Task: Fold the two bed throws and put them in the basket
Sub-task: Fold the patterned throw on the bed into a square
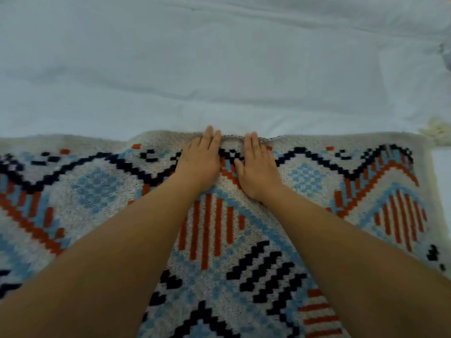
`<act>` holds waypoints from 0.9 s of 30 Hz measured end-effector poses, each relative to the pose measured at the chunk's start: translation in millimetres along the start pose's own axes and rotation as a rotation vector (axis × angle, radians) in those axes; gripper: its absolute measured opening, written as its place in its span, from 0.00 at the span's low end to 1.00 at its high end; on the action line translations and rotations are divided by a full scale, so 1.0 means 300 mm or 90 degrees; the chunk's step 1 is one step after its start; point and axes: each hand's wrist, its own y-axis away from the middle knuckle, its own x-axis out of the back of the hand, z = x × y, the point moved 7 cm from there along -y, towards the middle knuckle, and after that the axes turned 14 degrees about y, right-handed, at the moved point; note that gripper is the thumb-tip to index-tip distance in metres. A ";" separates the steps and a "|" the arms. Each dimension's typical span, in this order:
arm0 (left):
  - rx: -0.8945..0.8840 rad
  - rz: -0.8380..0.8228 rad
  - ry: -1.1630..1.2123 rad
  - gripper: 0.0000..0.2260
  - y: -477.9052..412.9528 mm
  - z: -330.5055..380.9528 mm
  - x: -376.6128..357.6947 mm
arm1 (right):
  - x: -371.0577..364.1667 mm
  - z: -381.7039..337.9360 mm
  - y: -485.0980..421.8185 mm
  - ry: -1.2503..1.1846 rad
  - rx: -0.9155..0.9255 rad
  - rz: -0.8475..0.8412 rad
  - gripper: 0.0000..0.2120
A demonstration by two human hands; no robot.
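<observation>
A knitted bed throw with a cream ground and blue, orange and black geometric patterns lies spread flat across the near half of the view. My left hand and my right hand rest palm-down side by side on the throw, close to its far edge in the middle. The fingers of both hands lie flat and together, pressing the fabric, and a small ripple of cloth sits between the fingertips. A cream tassel sticks out at the throw's far right corner. No basket and no second throw are in view.
A white bed sheet with soft wrinkles covers the whole far half of the view, beyond the throw's edge. A bit of something grey shows at the right border.
</observation>
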 end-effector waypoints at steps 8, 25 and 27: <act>0.044 0.001 0.011 0.26 0.155 -0.072 0.097 | 0.051 -0.096 0.101 -0.016 0.035 0.000 0.30; 0.082 0.102 -0.032 0.18 0.640 -0.974 0.534 | 0.260 -1.075 0.136 -0.047 0.148 0.019 0.18; 0.105 0.177 -0.050 0.16 0.665 -1.067 0.587 | 0.245 -1.165 0.098 -0.050 0.119 0.015 0.19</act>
